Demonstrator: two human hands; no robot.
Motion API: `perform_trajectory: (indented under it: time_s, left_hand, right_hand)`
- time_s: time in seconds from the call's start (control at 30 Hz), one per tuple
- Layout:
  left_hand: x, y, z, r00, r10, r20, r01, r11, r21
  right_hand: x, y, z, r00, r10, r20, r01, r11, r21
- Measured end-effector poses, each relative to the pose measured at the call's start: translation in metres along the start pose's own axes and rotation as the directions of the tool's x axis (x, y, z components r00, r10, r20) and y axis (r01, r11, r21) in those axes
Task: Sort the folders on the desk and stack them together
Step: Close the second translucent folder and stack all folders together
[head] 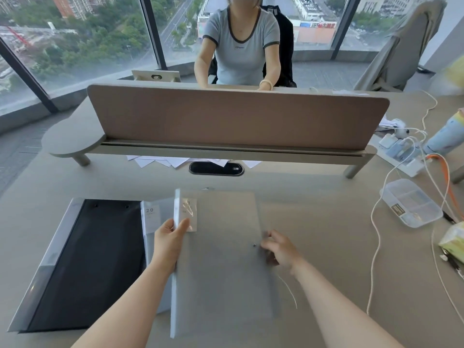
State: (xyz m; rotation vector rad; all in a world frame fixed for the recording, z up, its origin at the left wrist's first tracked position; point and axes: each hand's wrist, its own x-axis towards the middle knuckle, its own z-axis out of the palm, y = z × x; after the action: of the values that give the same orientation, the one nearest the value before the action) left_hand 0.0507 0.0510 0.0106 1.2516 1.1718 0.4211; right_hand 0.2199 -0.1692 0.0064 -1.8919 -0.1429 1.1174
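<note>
A clear folder (221,247) is held mid-desk (326,222), spine pinched by left hand (169,243) fingers; right hand (281,249) fingers curled at its edge, grip unclear. Black folder (85,262) lies just left. Edges should be squared w/ both hands before 1 stack is made.

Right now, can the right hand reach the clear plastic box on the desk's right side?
Probably yes: the right hand rests on the grey folder, and only bare desk and a white cable lie before the clear plastic box.
</note>
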Motion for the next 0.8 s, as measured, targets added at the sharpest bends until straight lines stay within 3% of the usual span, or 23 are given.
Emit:
perform_trajectory:
  time_s: [0.2,0.37,0.53,0.63,0.7,0.8]
  left_hand:
    - [0.008,-0.037,-0.011,0.997,-0.029,-0.067,0.039,0.987,0.154]
    - [0.01,-0.053,-0.008,0.992,-0.008,-0.129,0.05,0.945,0.322]
    - [-0.002,-0.059,-0.004,0.99,0.027,-0.139,0.046,0.87,0.491]
    - [-0.009,-0.063,0.003,0.987,0.079,-0.142,0.028,0.779,0.626]
    - [-0.014,-0.065,0.007,0.986,0.124,-0.116,0.004,0.666,0.746]
    - [-0.021,-0.065,0.014,0.977,0.213,0.017,-0.123,0.499,0.858]
  right_hand:
    - [0.009,0.03,0.016,0.993,0.103,0.066,-0.092,0.985,-0.147]
    - [0.035,0.063,0.022,0.996,0.064,0.059,-0.043,0.949,-0.313]
    - [0.013,0.035,0.035,0.999,0.05,-0.016,-0.051,0.878,-0.476]
    - [0.011,0.033,0.037,0.997,0.057,-0.054,-0.077,0.811,-0.58]
    - [0.011,0.032,0.038,0.996,0.053,-0.065,-0.082,0.779,-0.622]
    - [0.012,0.031,0.038,0.997,0.05,-0.063,-0.079,0.743,-0.665]
